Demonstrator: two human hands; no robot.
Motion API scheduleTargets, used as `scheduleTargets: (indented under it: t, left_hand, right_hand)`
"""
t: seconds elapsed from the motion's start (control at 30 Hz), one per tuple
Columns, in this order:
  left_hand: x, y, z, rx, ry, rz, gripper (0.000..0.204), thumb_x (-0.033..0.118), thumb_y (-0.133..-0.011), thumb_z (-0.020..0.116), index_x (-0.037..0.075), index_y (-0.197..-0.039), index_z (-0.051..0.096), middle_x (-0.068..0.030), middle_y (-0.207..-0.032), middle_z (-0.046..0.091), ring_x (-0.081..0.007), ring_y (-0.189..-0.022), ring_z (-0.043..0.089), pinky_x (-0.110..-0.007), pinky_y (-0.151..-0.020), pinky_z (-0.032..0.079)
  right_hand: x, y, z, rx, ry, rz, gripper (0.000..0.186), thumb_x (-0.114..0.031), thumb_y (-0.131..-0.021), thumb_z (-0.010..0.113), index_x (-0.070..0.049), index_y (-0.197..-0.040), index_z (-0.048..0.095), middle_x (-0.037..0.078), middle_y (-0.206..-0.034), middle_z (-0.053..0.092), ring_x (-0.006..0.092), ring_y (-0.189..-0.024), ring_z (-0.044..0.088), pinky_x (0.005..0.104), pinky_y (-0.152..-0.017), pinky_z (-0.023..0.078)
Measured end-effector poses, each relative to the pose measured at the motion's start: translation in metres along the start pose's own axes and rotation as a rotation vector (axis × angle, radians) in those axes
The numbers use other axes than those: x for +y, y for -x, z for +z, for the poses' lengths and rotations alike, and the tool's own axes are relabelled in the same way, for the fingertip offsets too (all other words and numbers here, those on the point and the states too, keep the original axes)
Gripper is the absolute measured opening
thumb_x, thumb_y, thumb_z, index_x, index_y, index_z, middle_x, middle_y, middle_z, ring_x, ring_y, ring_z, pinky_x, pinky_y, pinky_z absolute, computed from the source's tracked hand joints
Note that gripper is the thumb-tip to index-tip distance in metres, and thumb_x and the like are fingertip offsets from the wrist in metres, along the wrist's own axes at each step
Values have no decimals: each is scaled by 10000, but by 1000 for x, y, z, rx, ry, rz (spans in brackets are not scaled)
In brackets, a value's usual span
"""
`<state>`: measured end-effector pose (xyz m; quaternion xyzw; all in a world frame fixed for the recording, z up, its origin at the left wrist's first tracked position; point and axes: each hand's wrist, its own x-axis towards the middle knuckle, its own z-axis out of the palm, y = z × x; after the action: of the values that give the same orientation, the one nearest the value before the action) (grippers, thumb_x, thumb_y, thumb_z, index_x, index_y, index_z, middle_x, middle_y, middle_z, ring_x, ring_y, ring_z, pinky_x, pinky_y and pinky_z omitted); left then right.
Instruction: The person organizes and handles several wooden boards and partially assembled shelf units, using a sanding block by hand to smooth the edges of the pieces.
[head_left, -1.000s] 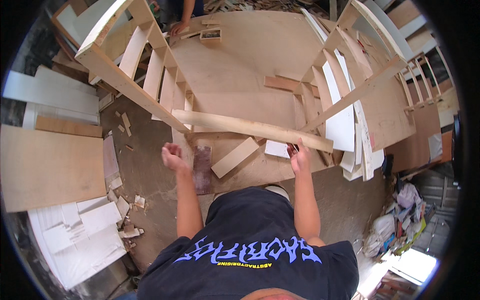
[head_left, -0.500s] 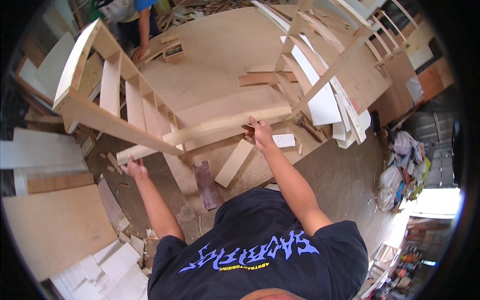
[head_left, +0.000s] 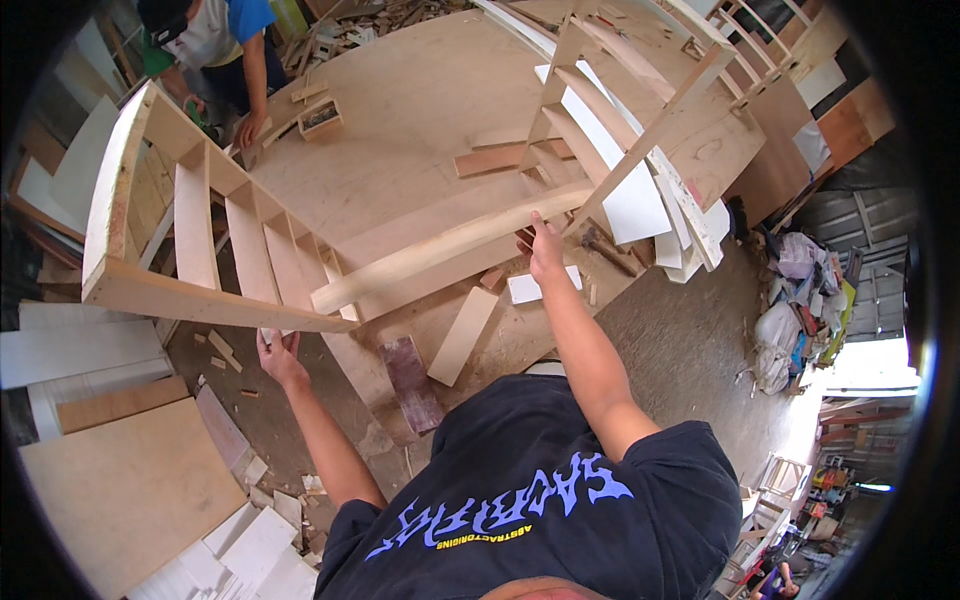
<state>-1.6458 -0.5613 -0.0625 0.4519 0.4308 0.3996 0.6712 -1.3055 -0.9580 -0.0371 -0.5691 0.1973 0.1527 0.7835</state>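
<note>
A long pale wooden strip (head_left: 430, 245) spans between two upright slatted wooden frames. The left frame (head_left: 210, 215) has its lower rail crossing in front of the strip's left part. My right hand (head_left: 543, 250) is closed around the strip near its right end, close to the right frame (head_left: 650, 140). My left hand (head_left: 283, 362) is just below the left frame's rail, fingers bent up against a small pale end of wood there, seemingly the strip's left end. The rail partly hides that contact.
Below the strip lie a light board (head_left: 464, 335), a dark reddish board (head_left: 411, 384), a white block (head_left: 544, 285) and a hammer (head_left: 610, 250). Across the large sheet (head_left: 390, 120), a co-worker's hand (head_left: 252, 128) rests near a small box (head_left: 320, 118). White boards (head_left: 250, 555) are stacked lower left.
The strip has slid rightward, so its left part no longer sticks out well past the left frame. Both my hands moved slightly right. The co-worker has come further into view.
</note>
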Motion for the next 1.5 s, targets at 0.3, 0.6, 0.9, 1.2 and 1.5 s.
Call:
scheduleTargets:
  t: [0.3, 0.6, 0.9, 1.2, 1.5]
  left_hand:
    - [-16, 27, 42, 52, 16, -73, 227, 91, -996, 601, 90, -1219, 561, -27, -1024, 641, -142, -872, 656, -302, -741, 563]
    - [-18, 33, 57, -102, 26, -231, 460, 242, -1011, 564, 119, -1441, 454, -91, -1306, 604, -220, -1144, 624, -379, -932, 528]
    - [-30, 32, 47, -159, 103, -169, 481, 196, -1010, 550, 108, -1466, 427, -84, -1288, 602, -234, -1130, 627, -389, -951, 520]
    - [-4, 61, 64, -124, 112, -156, 443, 296, -1035, 490, 116, -1438, 451, -86, -1229, 646, -237, -1074, 673, -358, -907, 517]
    - [-26, 29, 41, -18, 44, -115, 407, 210, -987, 638, 89, -1369, 565, -58, -1194, 681, -159, -983, 677, -306, -859, 532]
  right_hand:
    - [1, 18, -13, -128, 92, 27, 215, -293, -995, 648, -85, -1050, 633, 14, -931, 692, 120, -812, 676, 278, -658, 486]
    - [12, 8, -18, -95, 37, -20, 166, -258, -974, 646, -97, -1009, 633, 10, -906, 701, 105, -781, 667, 273, -621, 484]
    - [2, 14, -29, -127, 81, -24, 160, -213, -958, 643, -72, -1034, 634, 34, -918, 710, 116, -766, 661, 262, -609, 493]
    - [-32, 2, -113, 356, 105, -464, 276, -145, -962, 632, -38, -1212, 582, 74, -950, 671, 125, -713, 625, 273, -585, 492]
    - [-97, -65, -113, 153, -16, -196, 596, -281, -975, 688, -95, -1481, 434, 20, -1174, 660, 171, -993, 676, 332, -762, 483]
